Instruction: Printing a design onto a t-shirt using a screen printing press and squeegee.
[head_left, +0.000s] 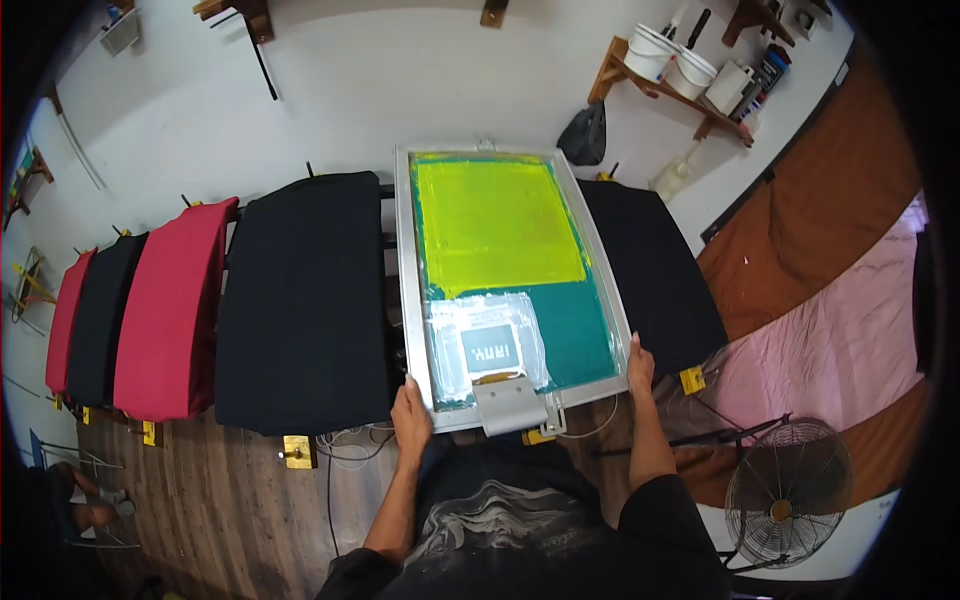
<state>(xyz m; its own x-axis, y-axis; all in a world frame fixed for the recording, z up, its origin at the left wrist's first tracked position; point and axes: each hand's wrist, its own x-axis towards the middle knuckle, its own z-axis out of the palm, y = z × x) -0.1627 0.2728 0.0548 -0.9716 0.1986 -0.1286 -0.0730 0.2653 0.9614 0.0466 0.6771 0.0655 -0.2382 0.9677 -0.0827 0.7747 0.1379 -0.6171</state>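
Note:
A screen printing frame [408, 270] with a silver metal rim lies in front of me, its mesh teal with a large yellow-green block at the far end. Near its front left, a pale coated patch surrounds a small rectangle with lettering. A squeegee with a grey metal handle [508, 405] rests at the frame's near edge. My left hand [411, 418] is closed round the near left corner. At the near right side, my right hand [640, 365] grips the rim, thumb on top. Whatever lies under the frame is hidden.
Left of the frame stands a board covered in black fabric [305, 300], then red fabric [175, 310] and more boards. Another black-covered board [650, 270] is to the right. A floor fan [785, 500] stands front right. Buckets [650, 52] sit on a wall shelf. Another person's legs [95, 505] show lower left.

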